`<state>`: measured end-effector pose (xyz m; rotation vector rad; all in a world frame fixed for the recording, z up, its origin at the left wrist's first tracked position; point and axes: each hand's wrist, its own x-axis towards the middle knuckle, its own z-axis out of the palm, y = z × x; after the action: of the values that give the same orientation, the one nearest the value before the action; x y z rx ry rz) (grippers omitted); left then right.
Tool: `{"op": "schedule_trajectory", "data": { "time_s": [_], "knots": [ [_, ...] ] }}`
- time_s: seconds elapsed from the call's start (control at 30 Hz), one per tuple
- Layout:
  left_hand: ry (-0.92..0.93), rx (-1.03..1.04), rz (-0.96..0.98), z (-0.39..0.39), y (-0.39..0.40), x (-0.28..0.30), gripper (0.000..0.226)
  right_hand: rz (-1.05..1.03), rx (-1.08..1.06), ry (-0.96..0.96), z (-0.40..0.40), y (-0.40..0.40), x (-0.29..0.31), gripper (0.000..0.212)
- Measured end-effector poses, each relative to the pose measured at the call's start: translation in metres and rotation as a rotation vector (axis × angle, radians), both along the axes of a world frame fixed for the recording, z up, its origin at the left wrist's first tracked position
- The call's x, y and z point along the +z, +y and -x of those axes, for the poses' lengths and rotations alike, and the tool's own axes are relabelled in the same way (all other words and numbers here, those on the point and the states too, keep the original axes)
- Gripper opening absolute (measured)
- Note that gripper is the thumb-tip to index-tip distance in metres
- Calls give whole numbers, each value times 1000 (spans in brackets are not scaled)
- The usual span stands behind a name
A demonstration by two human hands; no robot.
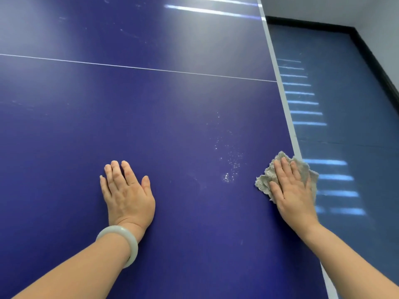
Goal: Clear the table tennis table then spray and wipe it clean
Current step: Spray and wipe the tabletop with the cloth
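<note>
Now my right hand (291,190) presses straight fingers on the cloth (266,180), half hiding it; left hand (127,195) lies flat on the bench (64,137) beside droplets (228,167).

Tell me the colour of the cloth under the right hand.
The cloth is pale grey-beige, seen in the head view beneath the right hand.

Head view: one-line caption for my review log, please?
Right hand presses a grey cloth at the blue table's edge; left hand lies flat; droplets between.
</note>
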<state>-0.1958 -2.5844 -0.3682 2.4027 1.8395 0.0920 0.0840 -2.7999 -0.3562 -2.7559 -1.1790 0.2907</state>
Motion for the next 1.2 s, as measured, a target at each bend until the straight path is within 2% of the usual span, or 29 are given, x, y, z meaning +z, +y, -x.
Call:
{"op": "schedule_trajectory", "data": {
  "time_s": [0.17, 0.27, 0.33, 0.43, 0.5, 0.57, 0.67, 0.73, 0.8, 0.83, 0.93, 1.0, 1.07, 1.2],
  "knots": [
    [21, -3, 3, 1, -1, -1, 67, 6, 416, -30, 121, -50, -7, 60],
    [38, -5, 2, 1, 0, -1, 67, 11, 583, -22, 118, -32, -4, 60],
    [40, -4, -2, 1, 0, -2, 67, 18, 484, -47, 78, 1, -3, 59],
    [37, -5, 3, 0, 0, 0, 67, 29, 25, -2, 19, 38, 2, 58],
    [42, -11, 4, 1, 0, 0, 67, 25, -141, -8, 22, 40, 0, 59],
    [43, -9, 4, 1, 1, 0, 67, 25, -80, -56, 60, 34, -6, 61],
    [35, -17, -2, 1, 1, 1, 71, -28, 247, -56, 125, 30, -13, 63],
    [45, -22, 6, 1, 1, 1, 73, -48, 495, -52, 127, 49, -12, 58],
    [49, -22, 7, 2, 2, 0, 75, -42, 603, -96, 92, 79, -11, 56],
    [46, -21, 4, 3, 2, 0, 75, -25, 539, -106, 67, 94, -10, 56],
    [35, -23, 4, 2, 1, -1, 74, 38, 27, -30, -1, 116, -2, 58],
    [28, -22, 4, 3, 1, -1, 73, 13, -141, 3, 3, 107, 0, 59],
    [29, -16, 3, 3, 1, -2, 71, 0, -73, -54, 46, 93, -7, 60],
    [34, -18, 3, 3, 2, -3, 70, -23, 291, -90, 137, 95, -17, 64]
  ]
}}
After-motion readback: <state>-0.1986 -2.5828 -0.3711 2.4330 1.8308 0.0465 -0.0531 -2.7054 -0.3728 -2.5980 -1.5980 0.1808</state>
